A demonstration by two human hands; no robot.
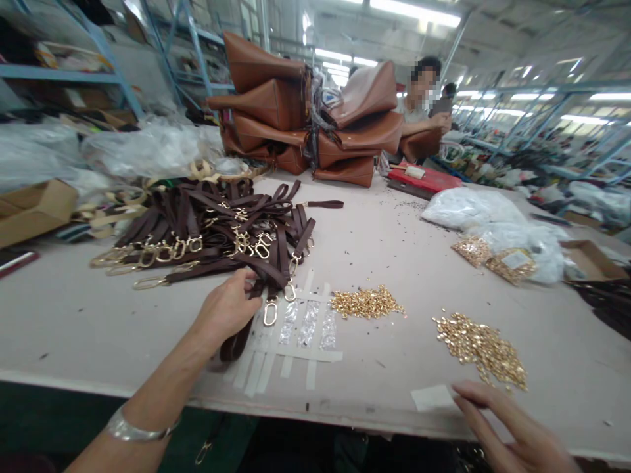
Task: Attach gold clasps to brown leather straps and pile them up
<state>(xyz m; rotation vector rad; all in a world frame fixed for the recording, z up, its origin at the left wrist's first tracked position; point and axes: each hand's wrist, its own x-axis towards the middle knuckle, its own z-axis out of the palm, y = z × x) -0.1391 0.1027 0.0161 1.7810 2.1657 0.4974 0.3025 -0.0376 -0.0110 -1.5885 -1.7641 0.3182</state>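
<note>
My left hand (229,309) is closed on a dark brown leather strap (239,341) at the front edge of a pile of such straps (211,210). Gold-coloured oval clasps (270,314) hang from the strap ends. A row of clear plastic pieces (309,322) is fixed to the table with tape strips (311,355), just right of this hand. Low at the right, my right hand (507,427) is slightly blurred, with fingers apart. Its fingertips are by a small white slip (432,397); whether they touch it I cannot tell. Small gold metal pieces lie in one heap (367,302) and another (480,348).
Brown leather bags (276,105) are stacked at the back of the table (384,249). A person (419,98) stands behind them. Plastic bags (473,209), gold-filled packets (510,264) and an open box (594,259) lie right. A cardboard box (39,207) stands left.
</note>
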